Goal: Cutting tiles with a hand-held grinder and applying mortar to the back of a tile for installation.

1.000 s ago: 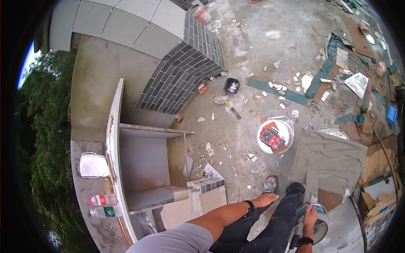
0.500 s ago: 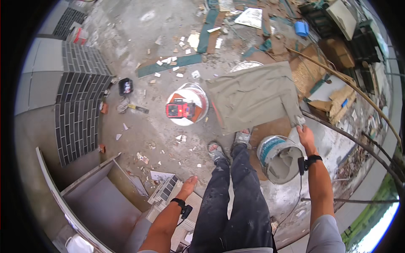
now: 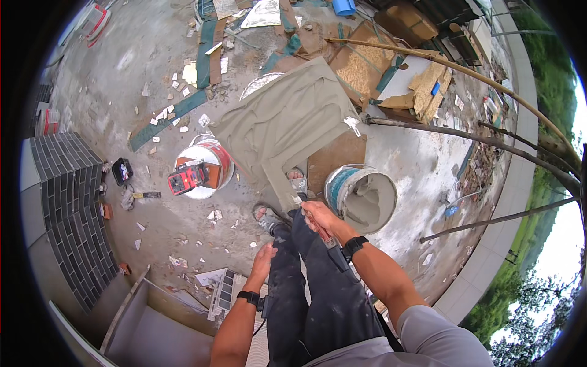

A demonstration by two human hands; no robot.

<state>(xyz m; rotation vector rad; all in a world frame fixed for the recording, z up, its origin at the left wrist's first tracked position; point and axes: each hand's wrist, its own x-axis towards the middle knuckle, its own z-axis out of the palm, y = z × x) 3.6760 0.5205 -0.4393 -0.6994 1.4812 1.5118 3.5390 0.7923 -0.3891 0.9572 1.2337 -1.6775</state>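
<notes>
My right hand point(image 3: 321, 219) is closed around the reddish handle of a trowel point(image 3: 280, 183). Its long blade, coated in grey mortar, reaches to the near edge of a large flat panel point(image 3: 287, 113). Wet grey mortar with streaks and ridges covers the panel's top. Part of a white bucket point(image 3: 260, 82) shows beyond its far edge. Just right of my right hand stands a blue-and-white bucket point(image 3: 337, 186) holding grey mortar point(image 3: 370, 202). My left hand point(image 3: 263, 260) hangs empty beside my left leg, its fingers loosely bent and partly hidden.
A red and black boxy device point(image 3: 187, 178) rests on a white bucket point(image 3: 214, 189) to the left. Tile scraps and cardboard point(image 3: 367, 55) litter the concrete. Wooden poles point(image 3: 452, 131) cross the right side. Dark brick-patterned walling point(image 3: 73, 202) stands at left, near a hammer-like tool point(image 3: 145, 195).
My right hand has moved from the panel's right corner leftward and closer to my body, bringing the trowel to the near edge. My view has turned to the right.
</notes>
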